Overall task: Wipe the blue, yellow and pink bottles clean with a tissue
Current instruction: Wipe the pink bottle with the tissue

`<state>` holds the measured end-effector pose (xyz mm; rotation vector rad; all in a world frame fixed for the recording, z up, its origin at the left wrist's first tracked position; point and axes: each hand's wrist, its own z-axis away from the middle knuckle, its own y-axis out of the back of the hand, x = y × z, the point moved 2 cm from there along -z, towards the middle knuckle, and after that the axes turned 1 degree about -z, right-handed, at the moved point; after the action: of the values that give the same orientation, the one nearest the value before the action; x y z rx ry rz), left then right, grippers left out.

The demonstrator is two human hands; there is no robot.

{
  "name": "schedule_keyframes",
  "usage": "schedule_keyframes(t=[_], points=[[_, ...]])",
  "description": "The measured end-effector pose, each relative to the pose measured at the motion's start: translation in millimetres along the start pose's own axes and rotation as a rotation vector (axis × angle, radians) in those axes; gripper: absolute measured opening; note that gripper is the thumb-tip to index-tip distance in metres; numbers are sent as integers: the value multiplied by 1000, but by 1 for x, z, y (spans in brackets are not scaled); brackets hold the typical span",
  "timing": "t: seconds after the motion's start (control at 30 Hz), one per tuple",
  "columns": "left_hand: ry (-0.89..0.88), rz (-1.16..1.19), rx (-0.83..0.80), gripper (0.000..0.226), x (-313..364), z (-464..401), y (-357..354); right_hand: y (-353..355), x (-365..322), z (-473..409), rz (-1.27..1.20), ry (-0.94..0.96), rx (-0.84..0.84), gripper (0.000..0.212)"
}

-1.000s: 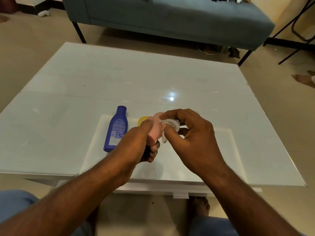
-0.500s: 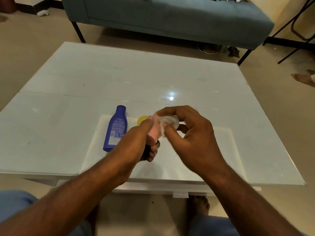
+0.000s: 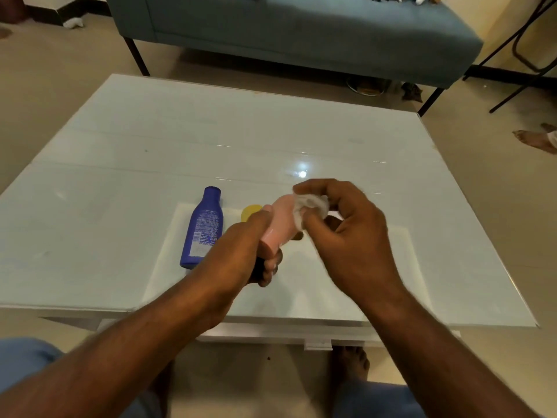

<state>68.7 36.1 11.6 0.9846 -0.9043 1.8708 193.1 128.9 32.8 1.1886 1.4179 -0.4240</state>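
Note:
My left hand [image 3: 241,251] grips the lower end of the pink bottle [image 3: 280,226] and holds it tilted above the table. My right hand [image 3: 346,230] pinches a crumpled white tissue [image 3: 310,206] against the bottle's upper end. The blue bottle [image 3: 203,229] lies flat on the white mat [image 3: 346,285], to the left of my hands. Only the top of the yellow bottle [image 3: 250,211] shows behind my left hand; the rest of it is hidden.
The mat lies on a glossy white low table [image 3: 150,164]. A blue-grey sofa [image 3: 286,34] stands beyond the table. Someone's bare foot [image 3: 536,140] rests on the floor at the far right, near black chair legs [image 3: 524,55].
My right hand has slid the tissue a little up and round the pink bottle's upper end. My left hand keeps its grip. The blue and yellow bottles have not moved.

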Motion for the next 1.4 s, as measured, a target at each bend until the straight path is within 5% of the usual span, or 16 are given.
schedule_keyframes(t=[0.07, 0.27, 0.47, 0.67, 0.87, 1.03, 1.1, 1.23, 1.4], points=[[-83, -72, -30, 59, -3, 1, -4, 4, 2, -2, 1, -39, 40, 28], [79, 165, 362, 45, -5, -6, 14, -17, -8, 15, 10, 62, -285, 25], [182, 53, 19, 64, 4, 6, -6, 0, 1, 0, 26, -63, 37, 25], [100, 134, 322, 47, -2, -3, 10, -17, -6, 14, 26, 36, -231, 20], [158, 14, 19, 54, -2, 3, -1, -3, 3, 3, 29, -77, 17, 30], [86, 77, 154, 50, -1, -2, 5, -13, -8, 12, -15, 42, -206, 15], [78, 19, 146, 52, -3, -4, 6, -11, -7, 9, -15, 23, -168, 11], [177, -114, 11, 54, -11, -5, -1, -3, 7, 1, 125, -151, -24, 22], [9, -250, 19, 54, -15, -7, 1, -2, 18, -1, 169, -395, -225, 35]])
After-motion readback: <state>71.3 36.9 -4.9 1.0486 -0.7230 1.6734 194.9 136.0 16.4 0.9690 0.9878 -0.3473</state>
